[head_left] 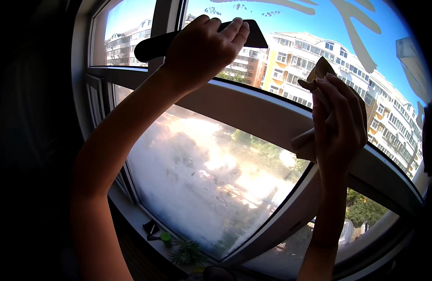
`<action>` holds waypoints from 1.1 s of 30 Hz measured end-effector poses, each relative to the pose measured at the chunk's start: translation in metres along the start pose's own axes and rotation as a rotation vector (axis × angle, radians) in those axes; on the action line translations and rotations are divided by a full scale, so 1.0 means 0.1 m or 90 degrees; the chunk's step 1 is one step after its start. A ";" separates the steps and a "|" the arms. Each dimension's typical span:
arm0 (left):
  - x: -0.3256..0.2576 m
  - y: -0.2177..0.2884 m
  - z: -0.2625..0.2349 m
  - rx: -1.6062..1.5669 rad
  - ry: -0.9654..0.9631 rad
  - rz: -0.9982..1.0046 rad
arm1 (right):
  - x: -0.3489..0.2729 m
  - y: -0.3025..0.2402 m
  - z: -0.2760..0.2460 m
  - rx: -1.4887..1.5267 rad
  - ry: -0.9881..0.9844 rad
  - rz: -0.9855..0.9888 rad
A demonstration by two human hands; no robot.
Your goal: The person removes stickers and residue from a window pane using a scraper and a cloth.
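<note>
My left hand (202, 51) is raised to the upper window pane, closed around a dark flat scraper (255, 36). Its rounded handle sticks out to the left of my fist, and my fingertips lie along the wide, straight-edged blade at the right. Whether the blade touches the glass I cannot tell. To the right, my right hand (341, 117) is closed on a thin, crumpled brownish sheet (323, 69), cloth or paper. One folded end pokes up above the fingertips, and another part shows below, beside the palm. My forearms rise from the lower edge.
Pale curved strips (354, 33) and small residue flecks mark the upper glass. A thick crossbar (253, 110) separates it from a hazy lower pane (178, 154). On the sill stand a green container (165, 238), a spiky plant (187, 252) and a small dark object (151, 228).
</note>
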State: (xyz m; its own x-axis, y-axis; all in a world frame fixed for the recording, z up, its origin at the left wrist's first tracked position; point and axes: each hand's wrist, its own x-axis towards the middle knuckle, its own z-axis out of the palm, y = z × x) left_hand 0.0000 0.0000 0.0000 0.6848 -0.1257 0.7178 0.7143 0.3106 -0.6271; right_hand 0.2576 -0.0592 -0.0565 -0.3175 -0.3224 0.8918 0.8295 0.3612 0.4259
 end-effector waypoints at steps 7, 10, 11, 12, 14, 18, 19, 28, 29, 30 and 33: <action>-0.02 -0.06 -0.03 -0.019 0.048 0.016 | -0.01 -0.03 0.00 0.009 -0.004 0.003; 0.12 -0.06 -0.05 -0.024 0.037 -0.006 | 0.00 0.01 0.01 0.008 -0.003 0.000; 0.19 -0.06 -0.04 -0.029 0.023 -0.021 | 0.00 0.01 0.03 0.010 -0.008 0.004; 0.27 -0.10 0.00 -0.037 0.080 0.002 | 0.00 0.00 0.03 0.014 -0.009 0.013; 0.20 -0.06 -0.05 -0.041 0.035 -0.010 | 0.01 -0.03 0.02 0.022 -0.010 0.028; 0.00 -0.01 -0.07 -0.039 0.014 -0.008 | -0.02 -0.06 -0.01 0.040 0.010 0.023; 0.04 -0.03 -0.09 -0.038 0.002 -0.021 | -0.01 -0.06 0.00 0.034 0.010 0.021; 0.11 -0.07 -0.05 -0.029 0.007 -0.021 | 0.02 -0.08 0.00 0.040 0.013 0.027; 0.18 -0.10 -0.03 -0.020 0.005 -0.027 | 0.02 -0.08 0.00 0.038 0.008 0.030; 0.24 -0.09 -0.04 -0.032 0.028 -0.023 | 0.02 -0.08 0.00 0.033 0.002 0.032; 0.23 -0.03 -0.08 -0.037 -0.023 -0.043 | -0.04 -0.08 -0.02 0.034 -0.008 0.049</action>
State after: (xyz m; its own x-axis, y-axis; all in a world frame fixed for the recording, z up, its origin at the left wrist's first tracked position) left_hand 0.0151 -0.0117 0.0159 0.6300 -0.1100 0.7688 0.7665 0.2475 -0.5927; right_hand 0.2527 -0.0624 -0.0636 -0.2606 -0.2808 0.9237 0.8260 0.4304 0.3639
